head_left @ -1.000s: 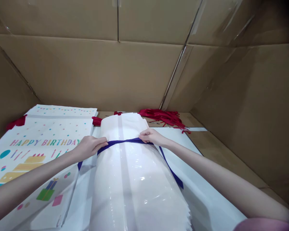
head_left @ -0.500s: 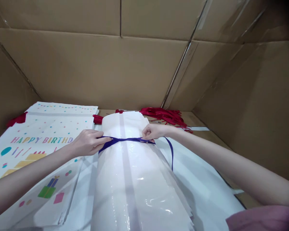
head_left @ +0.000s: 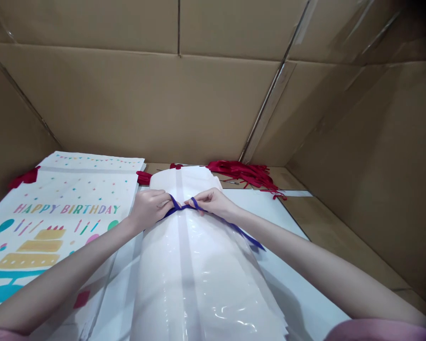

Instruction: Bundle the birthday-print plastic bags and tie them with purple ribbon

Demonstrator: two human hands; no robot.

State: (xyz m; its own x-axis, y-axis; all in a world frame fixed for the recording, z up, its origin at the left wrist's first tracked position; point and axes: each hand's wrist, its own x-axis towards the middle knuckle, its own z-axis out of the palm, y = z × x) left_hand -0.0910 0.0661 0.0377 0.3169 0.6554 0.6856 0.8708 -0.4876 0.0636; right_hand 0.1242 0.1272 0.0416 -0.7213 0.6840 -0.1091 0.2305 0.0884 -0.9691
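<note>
A rolled bundle of white, glossy sheets point(head_left: 177, 274) lies lengthwise in front of me, its stacked edges fanned at the far end and right side. Across its upper part runs a purple ribbon point(head_left: 248, 236), crossed at the middle, with a loose tail hanging over the right side. My left hand point(head_left: 151, 208) pinches one length of it just left of the crossing. From the right, my right hand point(head_left: 213, 201) grips the other length, which loops up over the fingers. Both hands rest close together on top of the roll.
Printed "Happy Birthday" sheets point(head_left: 74, 189) lie stacked at left, with red ribbon point(head_left: 24, 177) at their side. A heap of red ribbons point(head_left: 243, 170) lies behind the roll. Brown cardboard walls point(head_left: 138, 104) enclose the back and sides. A white surface point(head_left: 287, 265) lies under the roll.
My hands have moved inward from the roll's two sides to its middle. The purple ribbon, earlier stretched straight across, now has a crossing between them, and its right tail has shifted.
</note>
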